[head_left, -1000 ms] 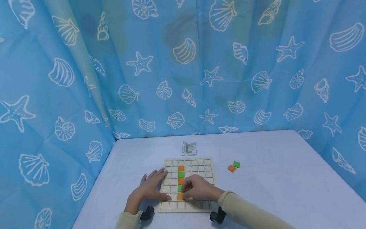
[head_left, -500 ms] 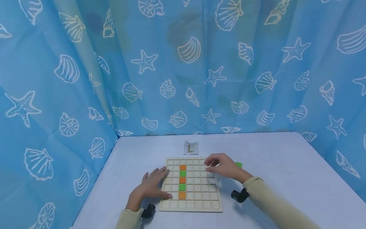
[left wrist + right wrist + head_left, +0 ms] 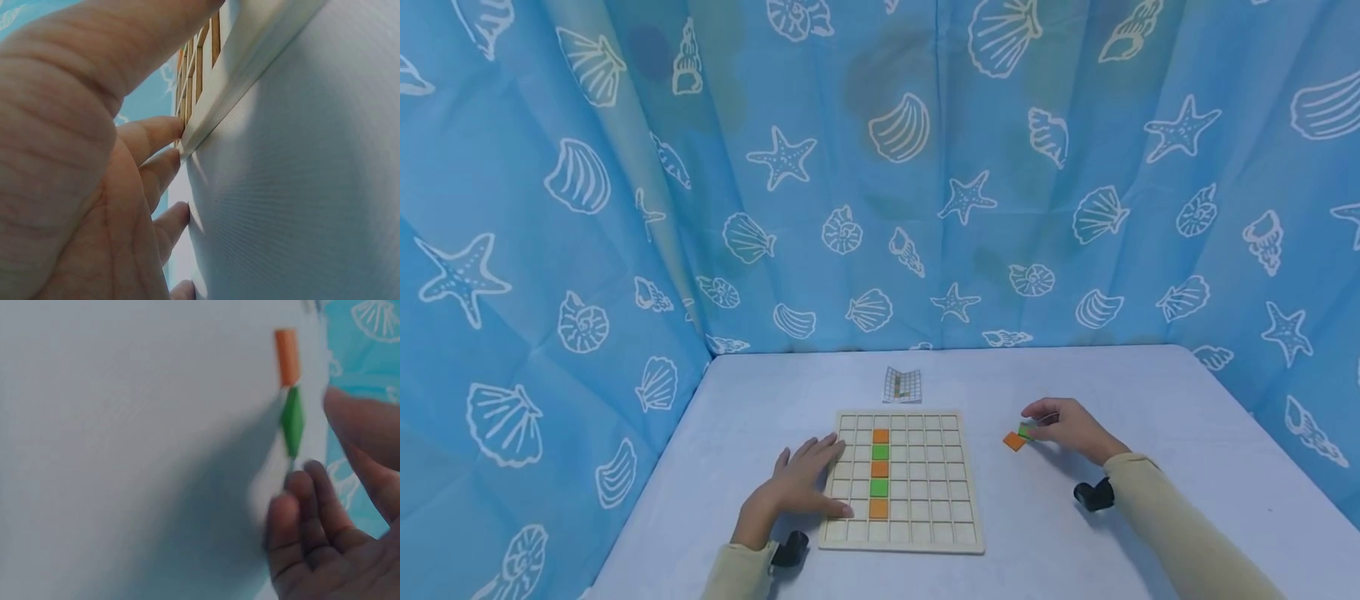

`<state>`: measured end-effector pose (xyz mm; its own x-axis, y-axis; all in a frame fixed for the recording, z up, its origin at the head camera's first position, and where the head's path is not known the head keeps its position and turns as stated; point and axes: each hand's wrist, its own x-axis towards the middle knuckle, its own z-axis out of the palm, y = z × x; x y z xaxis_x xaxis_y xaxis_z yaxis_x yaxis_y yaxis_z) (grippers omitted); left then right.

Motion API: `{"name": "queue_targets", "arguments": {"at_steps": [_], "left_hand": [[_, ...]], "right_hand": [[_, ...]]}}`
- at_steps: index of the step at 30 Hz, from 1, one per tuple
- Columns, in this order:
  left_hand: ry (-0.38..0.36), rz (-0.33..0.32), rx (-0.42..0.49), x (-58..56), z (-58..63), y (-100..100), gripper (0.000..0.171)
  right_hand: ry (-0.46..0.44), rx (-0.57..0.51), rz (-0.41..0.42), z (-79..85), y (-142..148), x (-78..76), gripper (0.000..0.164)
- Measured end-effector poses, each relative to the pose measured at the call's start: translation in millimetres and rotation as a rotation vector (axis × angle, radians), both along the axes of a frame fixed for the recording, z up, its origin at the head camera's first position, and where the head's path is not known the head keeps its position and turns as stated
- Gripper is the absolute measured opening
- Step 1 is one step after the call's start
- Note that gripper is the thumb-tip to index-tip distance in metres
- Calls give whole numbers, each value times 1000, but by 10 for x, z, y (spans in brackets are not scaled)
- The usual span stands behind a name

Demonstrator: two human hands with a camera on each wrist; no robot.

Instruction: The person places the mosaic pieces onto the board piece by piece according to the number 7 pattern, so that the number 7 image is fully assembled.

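A pale wooden grid board (image 3: pixel 936 536) lies on the table. One of its columns holds alternating orange tiles (image 3: pixel 879 509) and green tiles (image 3: pixel 879 488). My left hand (image 3: pixel 796 490) rests at the board's left edge with spread fingers, the thumb over the near left cells. To the right of the board, my right hand (image 3: pixel 1069 427) is over a loose green tile (image 3: pixel 1024 431) that touches or nearly touches a loose orange tile (image 3: pixel 1015 442). In the right wrist view, thumb and fingers stand apart near the green tile (image 3: pixel 293 422), not gripping it.
A small creased card (image 3: pixel 902 386) printed with a grid stands or lies behind the board. The table (image 3: pixel 760 392) has a white cover. A blue curtain (image 3: pixel 820 275) with shell patterns hangs at the back and sides.
My right hand has left the near orange tile on the board and moved right and away from me to the loose tiles. The left hand has stayed at the board's edge.
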<state>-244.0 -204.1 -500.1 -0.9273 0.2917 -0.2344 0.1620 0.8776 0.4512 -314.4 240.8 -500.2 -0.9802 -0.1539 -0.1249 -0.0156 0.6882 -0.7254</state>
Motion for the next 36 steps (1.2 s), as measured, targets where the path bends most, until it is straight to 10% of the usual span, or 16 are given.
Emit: {"name": "queue_targets", "arguments": {"at_steps": [21, 36], "left_hand": [[6, 23, 2, 2, -76, -35, 107], [0, 0, -5, -30, -50, -9, 107]], "right_hand": [[-125, 40, -56, -89, -32, -92, 39], [-26, 72, -46, -161, 3, -73, 28]]}}
